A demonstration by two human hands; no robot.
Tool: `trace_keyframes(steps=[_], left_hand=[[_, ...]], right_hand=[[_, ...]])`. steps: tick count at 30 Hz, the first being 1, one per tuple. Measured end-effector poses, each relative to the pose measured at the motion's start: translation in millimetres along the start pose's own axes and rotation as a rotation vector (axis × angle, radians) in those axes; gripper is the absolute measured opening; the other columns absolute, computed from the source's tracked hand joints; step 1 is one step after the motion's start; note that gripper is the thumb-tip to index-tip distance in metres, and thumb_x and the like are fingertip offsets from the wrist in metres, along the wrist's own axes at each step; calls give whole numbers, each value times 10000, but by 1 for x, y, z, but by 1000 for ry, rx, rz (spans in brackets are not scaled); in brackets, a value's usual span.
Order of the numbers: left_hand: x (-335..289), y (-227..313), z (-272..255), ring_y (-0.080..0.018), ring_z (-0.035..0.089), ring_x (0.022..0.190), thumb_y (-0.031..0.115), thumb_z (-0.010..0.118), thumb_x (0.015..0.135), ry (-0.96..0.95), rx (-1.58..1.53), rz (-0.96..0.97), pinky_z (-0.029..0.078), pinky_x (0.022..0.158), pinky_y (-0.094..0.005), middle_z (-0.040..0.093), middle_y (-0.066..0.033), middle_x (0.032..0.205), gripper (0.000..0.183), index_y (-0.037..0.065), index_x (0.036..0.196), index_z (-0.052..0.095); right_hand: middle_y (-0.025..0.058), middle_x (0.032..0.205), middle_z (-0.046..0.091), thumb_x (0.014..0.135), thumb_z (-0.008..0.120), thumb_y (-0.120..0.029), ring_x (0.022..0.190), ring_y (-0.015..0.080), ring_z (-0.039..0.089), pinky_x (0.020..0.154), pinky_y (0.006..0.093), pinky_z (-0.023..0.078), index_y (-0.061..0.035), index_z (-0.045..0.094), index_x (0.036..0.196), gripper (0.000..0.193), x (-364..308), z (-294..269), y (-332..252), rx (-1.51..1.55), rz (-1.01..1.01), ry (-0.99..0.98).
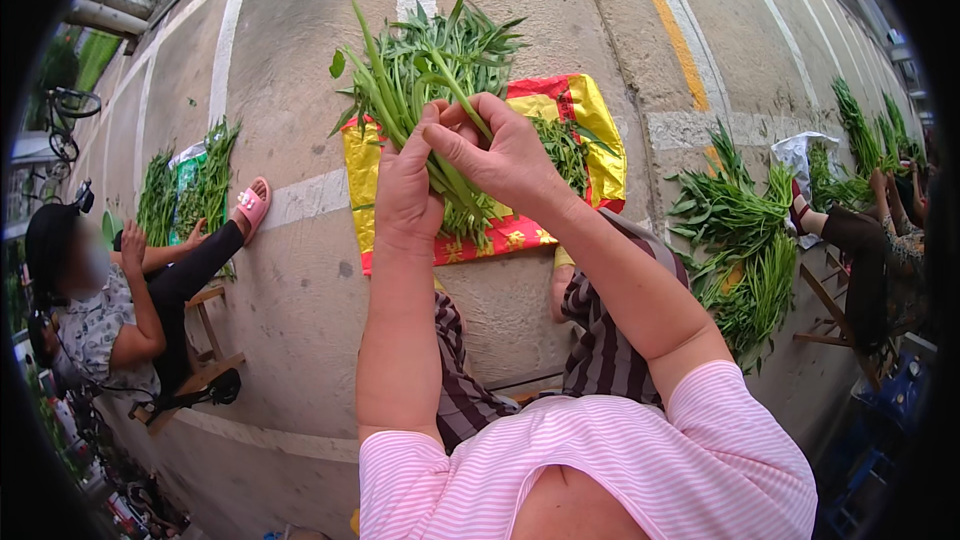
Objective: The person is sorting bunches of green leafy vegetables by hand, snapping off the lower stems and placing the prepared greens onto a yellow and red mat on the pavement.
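My left hand (407,195) is closed around a bunch of long green stems (380,90), which look like water spinach. Their thick ends rise above the fist, and leaves hang below it. Close beside it, my right hand (515,160) pinches a single stem (455,90) between thumb and fingers. Beneath both hands lies a red and yellow plastic sheet (604,120) on the pavement. A heap of leafy greens (470,45) covers its far side, partly hidden by the bunch. Loose leaves (560,148) lie on the sheet to the right of my hands.
To the left, a seated person (110,320) on a wooden stool (205,360) handles greens (205,185). At the right, large piles of greens (745,270) lie near another seated person (865,260). Painted lines (690,35) cross the pavement.
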State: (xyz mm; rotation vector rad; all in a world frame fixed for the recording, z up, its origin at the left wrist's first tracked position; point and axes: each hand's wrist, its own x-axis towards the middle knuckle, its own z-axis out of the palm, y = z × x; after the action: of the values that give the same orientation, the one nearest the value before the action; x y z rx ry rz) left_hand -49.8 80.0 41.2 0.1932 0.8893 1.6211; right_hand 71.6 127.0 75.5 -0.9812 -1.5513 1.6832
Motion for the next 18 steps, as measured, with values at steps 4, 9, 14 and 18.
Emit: trace_keyframes(steps=[4, 9, 14, 18], left_hand=[[-2, 0, 6, -148, 631, 841, 240, 637, 920, 38, 38, -16, 541, 721, -284, 650, -74, 971, 299, -14, 1077, 623], [-3, 1, 5, -158, 621, 911, 292, 562, 961, -12, -43, -97, 529, 781, -288, 640, -80, 1039, 347, -1, 1142, 598], [-6, 4, 13, -168, 624, 962, 272, 516, 986, -38, 4, -83, 521, 817, -290, 650, -78, 1068, 313, 33, 1173, 590], [-10, 6, 13, -169, 659, 809, 151, 580, 945, 62, 87, -85, 565, 734, -328, 674, -89, 972, 214, 34, 1124, 601]], right_hand=[[-33, 814, 571, 779, 803, -291, 668, 39, 455, 613, 190, 419, -15, 594, 995, 407, -1, 3, 11, -52, -60, -16], [-8, 874, 605, 786, 796, -247, 713, 39, 507, 650, 192, 448, -3, 587, 1033, 405, 0, -4, 5, 18, 36, -79], [45, 868, 654, 816, 713, -165, 752, 77, 580, 700, 231, 498, 38, 577, 1040, 331, 5, -9, 10, 107, 87, -30], [28, 863, 654, 870, 619, -159, 736, 63, 588, 641, 210, 479, -1, 582, 1035, 231, 10, -22, 4, -10, 108, 167]])
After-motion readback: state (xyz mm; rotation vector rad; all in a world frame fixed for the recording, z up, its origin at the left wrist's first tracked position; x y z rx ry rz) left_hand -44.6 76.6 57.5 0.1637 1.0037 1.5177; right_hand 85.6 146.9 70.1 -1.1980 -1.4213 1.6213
